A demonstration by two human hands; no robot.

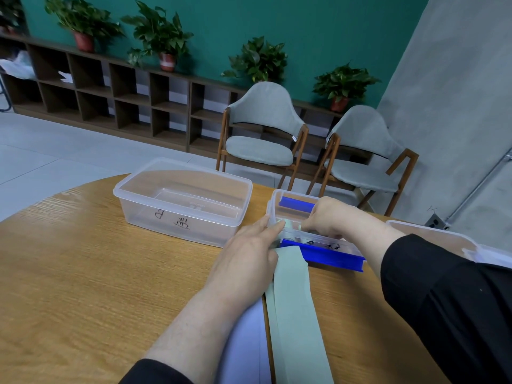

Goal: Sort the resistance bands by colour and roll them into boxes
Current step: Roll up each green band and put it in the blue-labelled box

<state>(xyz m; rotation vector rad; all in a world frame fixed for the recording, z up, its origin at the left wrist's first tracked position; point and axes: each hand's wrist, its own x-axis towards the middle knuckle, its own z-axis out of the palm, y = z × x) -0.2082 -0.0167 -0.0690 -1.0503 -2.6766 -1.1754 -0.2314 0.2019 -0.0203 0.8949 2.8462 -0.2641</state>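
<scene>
- The left hand (249,253) lies flat, fingers straight, on the green band (296,306) at the small box (318,239).
- The right hand (329,217) curls its fingers around the band's rolled end inside the box.

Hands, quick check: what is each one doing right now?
Left hand: fingers fairly straight, pressing on the green band at the blue-clipped box.
Right hand: fingers curled at the band's rolled end; the grip itself cannot be told.
</scene>
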